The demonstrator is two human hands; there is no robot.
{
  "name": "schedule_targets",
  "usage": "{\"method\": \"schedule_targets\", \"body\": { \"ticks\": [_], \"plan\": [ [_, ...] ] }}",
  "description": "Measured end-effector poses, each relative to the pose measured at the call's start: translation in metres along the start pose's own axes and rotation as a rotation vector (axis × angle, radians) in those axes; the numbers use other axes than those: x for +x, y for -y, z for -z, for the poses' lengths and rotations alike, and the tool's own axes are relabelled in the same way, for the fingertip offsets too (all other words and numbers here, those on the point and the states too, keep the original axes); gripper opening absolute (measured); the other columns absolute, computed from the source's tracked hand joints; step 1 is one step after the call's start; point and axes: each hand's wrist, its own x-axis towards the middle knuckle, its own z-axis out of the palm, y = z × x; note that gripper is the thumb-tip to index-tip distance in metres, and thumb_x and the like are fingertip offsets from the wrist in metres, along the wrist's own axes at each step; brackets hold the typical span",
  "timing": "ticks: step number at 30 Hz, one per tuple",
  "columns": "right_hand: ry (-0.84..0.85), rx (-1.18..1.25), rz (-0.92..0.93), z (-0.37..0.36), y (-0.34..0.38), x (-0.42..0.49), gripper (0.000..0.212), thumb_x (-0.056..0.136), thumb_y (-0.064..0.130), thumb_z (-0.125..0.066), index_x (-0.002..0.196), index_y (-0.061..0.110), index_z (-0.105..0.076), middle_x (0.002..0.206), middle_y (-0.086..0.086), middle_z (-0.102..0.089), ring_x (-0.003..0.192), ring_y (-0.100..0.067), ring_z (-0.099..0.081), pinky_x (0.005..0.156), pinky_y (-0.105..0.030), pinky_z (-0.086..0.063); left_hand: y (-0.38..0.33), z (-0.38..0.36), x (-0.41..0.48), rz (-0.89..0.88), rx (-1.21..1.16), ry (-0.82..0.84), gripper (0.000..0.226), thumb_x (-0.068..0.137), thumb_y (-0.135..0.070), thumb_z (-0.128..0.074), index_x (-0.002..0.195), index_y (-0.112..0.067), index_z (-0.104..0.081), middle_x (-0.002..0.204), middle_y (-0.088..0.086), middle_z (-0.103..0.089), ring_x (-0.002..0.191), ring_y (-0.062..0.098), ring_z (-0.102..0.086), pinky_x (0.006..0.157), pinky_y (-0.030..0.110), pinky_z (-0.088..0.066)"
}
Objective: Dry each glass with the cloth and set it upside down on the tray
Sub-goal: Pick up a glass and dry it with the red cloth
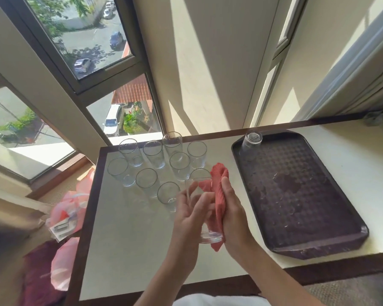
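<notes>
The left hand (190, 215) has its fingers bent round the held glass (210, 236), which is tilted above the table (131, 239), thick base toward the person. The right hand (232, 213) lies along the red ribbed cloth (218, 177) and presses it on the glass wall; its thumb is hidden. The glass rim is hard to separate from the upright glasses (153, 153), clear and straight, which stand at 11 o'clock from the hands. At 3 o'clock lies the dark plastic tray (296, 206), with a waffle pattern, shiny drops and a darker patch. An upside-down glass (252, 140) stands in its far left corner. Pink plastic bags (69, 206) on the floor at 9 o'clock are partly cut off.
</notes>
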Motion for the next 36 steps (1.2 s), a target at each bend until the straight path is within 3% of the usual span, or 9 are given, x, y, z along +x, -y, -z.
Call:
{"method": "schedule_targets", "body": {
  "ticks": [4,6,10,13,19,25,29,32,36],
  "plan": [
    [-0.043,-0.168,0.182,-0.009,-0.006,-0.013,0.057,0.092,0.049,-0.046,0.141,0.02,-0.044,0.118,0.01,-0.069,0.112,-0.007,-0.066,0.092,-0.022,-0.052,-0.001,0.005,0.005,-0.009,0.067,0.004,0.063,0.069,-0.058,-0.069,0.12,-0.021,-0.063,0.11,0.008,-0.073,0.107,0.026,-0.07,0.085,0.033,-0.052],
    [-0.067,-0.254,0.246,-0.01,-0.011,-0.019,0.066,0.092,0.049,-0.05,0.151,0.026,-0.03,0.132,0.013,-0.061,0.121,-0.005,-0.06,0.097,-0.024,-0.049,-0.002,0.008,0.008,0.003,0.031,0.009,0.058,0.069,-0.059,-0.067,0.116,-0.025,-0.066,0.105,0.007,-0.073,0.096,0.022,-0.072,0.078,0.029,-0.054],
    [-0.028,-0.032,0.089,-0.003,0.008,-0.003,0.053,0.098,0.049,-0.041,0.123,0.007,-0.061,0.1,-0.008,-0.075,0.079,-0.009,-0.073,0.066,-0.018,-0.055,-0.004,0.003,0.004,-0.008,0.05,0.038,0.074,0.072,-0.06,-0.058,0.126,-0.01,-0.053,0.089,-0.003,-0.071,0.083,0.01,-0.069,0.078,0.028,-0.056],
    [-0.055,-0.025,0.049,-0.004,0.017,0.0,0.06,0.095,0.055,-0.04,0.106,0.004,-0.069,0.092,-0.01,-0.077,0.088,-0.02,-0.074,0.079,-0.03,-0.057,-0.003,-0.001,0.002,-0.018,0.063,0.035,0.069,0.075,-0.055,-0.063,0.124,-0.008,-0.054,0.101,0.003,-0.071,0.094,0.014,-0.069,0.093,0.04,-0.055],
    [-0.136,-0.296,0.24,-0.013,-0.011,-0.024,0.065,0.093,0.054,-0.048,0.152,0.033,-0.029,0.138,0.01,-0.059,0.128,-0.005,-0.055,0.106,-0.029,-0.044,-0.003,0.001,0.004,0.039,0.003,-0.01,0.051,0.081,-0.05,-0.064,0.119,-0.016,-0.064,0.105,0.009,-0.073,0.098,0.022,-0.071,0.082,0.031,-0.054],
    [-0.086,-0.149,0.033,-0.002,-0.004,0.004,0.065,0.09,0.069,-0.041,0.13,0.02,-0.059,0.105,-0.005,-0.074,0.098,-0.017,-0.071,0.088,-0.033,-0.057,0.001,-0.001,0.0,0.028,0.075,-0.034,0.057,0.08,-0.052,-0.062,0.123,-0.014,-0.057,0.093,-0.004,-0.075,0.089,0.01,-0.072,0.075,0.023,-0.055],
    [-0.163,-0.268,0.174,-0.015,-0.014,-0.016,0.057,0.097,0.059,-0.038,0.145,0.029,-0.041,0.115,0.016,-0.069,0.109,0.001,-0.065,0.09,-0.016,-0.05,-0.002,0.002,0.002,0.016,0.056,-0.016,0.054,0.075,-0.055,-0.069,0.113,-0.018,-0.069,0.106,0.009,-0.075,0.099,0.02,-0.072,0.083,0.033,-0.051],
    [-0.143,-0.342,0.263,-0.013,-0.016,-0.026,0.061,0.095,0.051,-0.045,0.15,0.028,-0.032,0.128,0.012,-0.064,0.12,-0.004,-0.06,0.098,-0.024,-0.049,-0.007,0.002,0.003,0.001,0.024,-0.004,0.057,0.07,-0.059,-0.069,0.107,-0.015,-0.072,0.101,0.015,-0.071,0.092,0.022,-0.069,0.077,0.03,-0.053],
    [-0.098,-0.183,0.175,0.0,0.003,-0.011,0.049,0.096,0.045,-0.048,0.144,0.036,-0.04,0.118,0.011,-0.069,0.11,-0.002,-0.066,0.083,-0.013,-0.051,-0.002,-0.006,-0.001,-0.009,0.049,0.026,0.052,0.083,-0.049,-0.061,0.117,-0.01,-0.062,0.101,0.012,-0.068,0.087,0.014,-0.071,0.065,0.024,-0.056]
  ]
}}
